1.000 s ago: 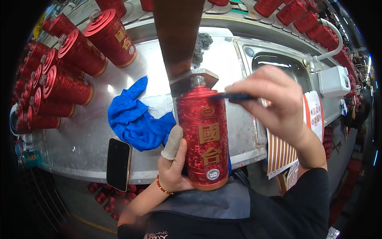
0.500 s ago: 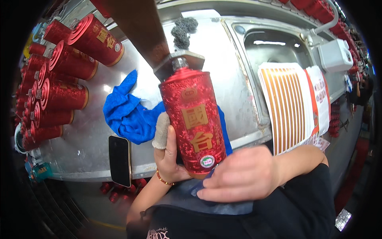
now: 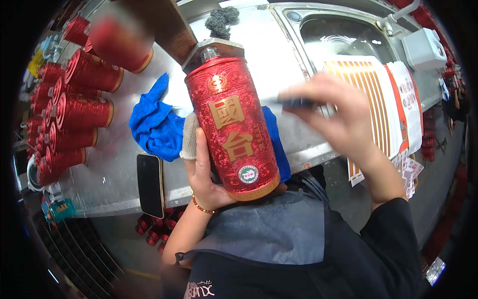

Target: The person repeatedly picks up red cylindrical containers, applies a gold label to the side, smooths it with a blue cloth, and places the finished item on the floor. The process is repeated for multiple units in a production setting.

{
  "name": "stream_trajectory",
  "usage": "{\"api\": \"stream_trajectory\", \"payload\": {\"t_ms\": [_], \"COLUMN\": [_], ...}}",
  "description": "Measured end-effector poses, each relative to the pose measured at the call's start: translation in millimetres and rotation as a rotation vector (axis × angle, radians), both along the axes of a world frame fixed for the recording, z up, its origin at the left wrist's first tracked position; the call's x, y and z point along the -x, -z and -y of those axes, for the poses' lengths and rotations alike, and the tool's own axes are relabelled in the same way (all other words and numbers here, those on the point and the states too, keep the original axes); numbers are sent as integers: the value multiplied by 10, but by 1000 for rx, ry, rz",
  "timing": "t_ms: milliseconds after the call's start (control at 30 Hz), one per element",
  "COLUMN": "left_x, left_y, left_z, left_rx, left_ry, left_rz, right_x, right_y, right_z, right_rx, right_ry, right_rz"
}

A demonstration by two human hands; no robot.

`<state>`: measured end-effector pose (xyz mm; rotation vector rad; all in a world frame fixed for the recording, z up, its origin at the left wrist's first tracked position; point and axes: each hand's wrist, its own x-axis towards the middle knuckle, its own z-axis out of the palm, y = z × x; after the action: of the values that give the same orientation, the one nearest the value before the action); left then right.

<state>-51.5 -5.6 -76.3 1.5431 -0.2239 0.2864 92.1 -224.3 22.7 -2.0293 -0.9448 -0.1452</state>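
Observation:
My left hand (image 3: 201, 187) is wrapped around the lower left side of a shiny red bottle (image 3: 239, 132) with gold lettering, a round white-and-green sticker and a gold base band. A grey knitted finger sleeve (image 3: 189, 137) covers one of its fingers. The bottle tilts, its clear neck end up against the metal plate (image 3: 219, 50) on a brown post. To the right of the bottle, apart from it, my right hand (image 3: 338, 112) pinches a dark slim tool (image 3: 297, 102), smeared by motion. Under the bottle lies a blue cloth (image 3: 157, 127), partly hidden by it.
Several red bottles (image 3: 82, 112) lie at the left of the metal table. A black phone (image 3: 150, 187) rests at the near edge. Beyond the bottle sits dark steel wool (image 3: 221, 22). Striped sticker sheets (image 3: 366, 119), a sink (image 3: 343, 37) and a white jug (image 3: 424, 50) are on the right.
My right hand has moved from the bottle's base up and to the right, and the dark tool now shows in it. My left hand still holds the bottle.

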Motion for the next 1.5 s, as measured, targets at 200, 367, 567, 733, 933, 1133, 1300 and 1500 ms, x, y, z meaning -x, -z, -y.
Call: {"api": "stream_trajectory", "payload": {"t_ms": [200, 367, 567, 733, 933, 1133, 1300, 1500], "left_x": [-108, -63, -71, -105, -75, -125, -63, -91], "left_y": [-245, -247, -255, -71, -53, -113, -32, -93], "left_z": [-5, -114, -153, -146, -172, -158, -177, -218], "left_rx": [130, -535, -535, -474, -419, -441, -410, -471], "left_ry": [53, -214, -196, -222, -149, -210, -146, -158], "left_rz": [55, 167, 190, 215, 177, 237, 163, 207], "right_x": [290, 386, 213, 463, -78, 285, -174, -71], "right_y": [-179, -288, -463, -388, -601, -466, -423, -365], "right_z": [-177, -225, -329, -260, -570, -426, -492, -507], "right_rx": [51, 154, 235, 238, 494, 277, 349, 282], "right_ry": [-215, -316, -382, -470, -238, -538, -409, -555], "right_rz": [273, 336, 274, 248, 243, 143, 317, 200]}}
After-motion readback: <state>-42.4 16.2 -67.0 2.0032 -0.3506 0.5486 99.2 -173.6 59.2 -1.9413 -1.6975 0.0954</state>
